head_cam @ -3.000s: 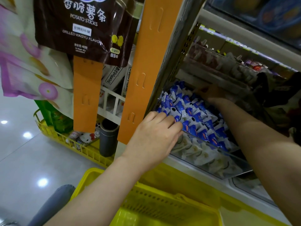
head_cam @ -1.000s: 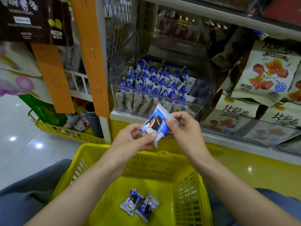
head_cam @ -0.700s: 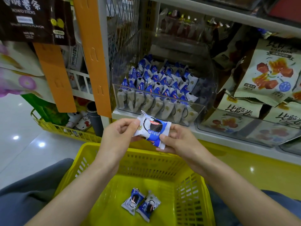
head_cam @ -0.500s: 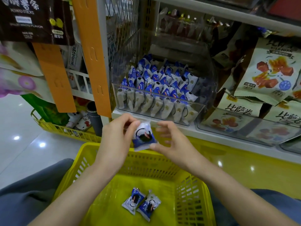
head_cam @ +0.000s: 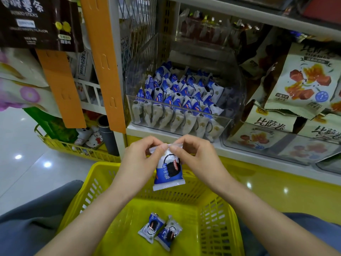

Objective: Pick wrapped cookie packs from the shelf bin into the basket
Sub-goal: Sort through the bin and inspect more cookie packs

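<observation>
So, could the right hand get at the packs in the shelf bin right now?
Probably, once it lets go: the right hand and left hand both pinch the held cookie pack, but the open-topped shelf bin sits just beyond, with nothing between.

A blue-and-white wrapped cookie pack [head_cam: 168, 171] hangs upright, its crimped top seam pinched between the left fingers [head_cam: 156, 151] and the right fingers [head_cam: 178, 148]. Straight below the fingers is the yellow slotted basket [head_cam: 100, 174]. On its floor a second pack [head_cam: 151, 227] and a third pack [head_cam: 168, 234] lie flat, touching. Beyond and above the fingers, the clear shelf bin [head_cam: 184, 109] holds rows of matching packs standing on edge.
</observation>
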Demonstrator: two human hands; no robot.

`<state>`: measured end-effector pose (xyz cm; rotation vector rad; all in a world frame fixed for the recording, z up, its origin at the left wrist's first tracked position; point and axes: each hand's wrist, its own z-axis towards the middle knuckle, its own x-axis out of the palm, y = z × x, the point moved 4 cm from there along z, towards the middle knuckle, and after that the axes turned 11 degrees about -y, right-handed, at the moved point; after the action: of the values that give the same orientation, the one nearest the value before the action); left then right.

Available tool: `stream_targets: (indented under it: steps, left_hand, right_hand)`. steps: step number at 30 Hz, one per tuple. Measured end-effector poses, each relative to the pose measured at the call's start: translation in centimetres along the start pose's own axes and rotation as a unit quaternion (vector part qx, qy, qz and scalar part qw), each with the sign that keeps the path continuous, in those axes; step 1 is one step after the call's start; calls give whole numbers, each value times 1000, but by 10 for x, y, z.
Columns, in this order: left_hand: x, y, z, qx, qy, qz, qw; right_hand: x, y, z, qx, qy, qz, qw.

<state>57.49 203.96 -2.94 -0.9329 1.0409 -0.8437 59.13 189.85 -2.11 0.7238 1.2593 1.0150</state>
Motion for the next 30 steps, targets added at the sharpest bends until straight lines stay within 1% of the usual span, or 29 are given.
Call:
stream_targets:
  steps: [2, 4, 6, 7, 9, 10, 12, 14, 15, 17, 19, 20, 23, 27, 30]
  left_hand:
    - [1, 4, 1, -52, 18, -27, 998]
    - [4, 7, 2, -96, 39, -63, 993]
    - [5, 8, 2, -102, 46, -65, 992]
    - [6, 8, 2, -94, 43, -62, 993]
    - [5, 9, 2, -73, 18, -48, 996]
    - [4, 10, 2, -59, -4, -22, 998]
    - [2, 9, 0, 0, -38, 61, 997]
    - [4, 5, -5, 62, -23, 111, 992]
    - [8, 4, -7, 68, -3, 102, 992]
    - [16, 5, -12, 13, 44, 32, 998]
    - [21, 8, -14, -71, 69, -40, 994]
    - [22, 9, -13, -112, 73, -75, 988]
    - [23, 11, -10, -203, 59, -190, 959]
    - [25, 13, -10, -251, 56, -267, 929]
    - [26, 13, -11, -236, 72, -264, 932]
  right_hand:
    - [-1, 6, -4, -79, -13, -77, 994]
    - [-3, 12, -8, -176, -25, -161, 971]
    - [-4, 14, -10, -221, -37, -206, 953]
    - [-4, 14, -10, -219, -48, -211, 951]
    - [-6, 11, -8, -176, -76, -185, 964]
    - [-7, 9, -6, -145, -96, -163, 971]
    - [-11, 4, -2, -73, -128, -113, 983]
    - [-14, -1, 2, 5, -143, -55, 988]
    - [-14, -3, 3, 30, -146, -33, 988]
    - [-11, -4, 3, 62, -135, 20, 989]
    - [-5, -2, 2, 75, -92, 80, 990]
    - [-3, 0, 2, 68, -65, 92, 991]
    - [0, 3, 1, 30, -22, 67, 997]
    - [3, -2, -2, 49, -21, 39, 998]
    - [3, -1, -4, 11, -31, 4, 999]
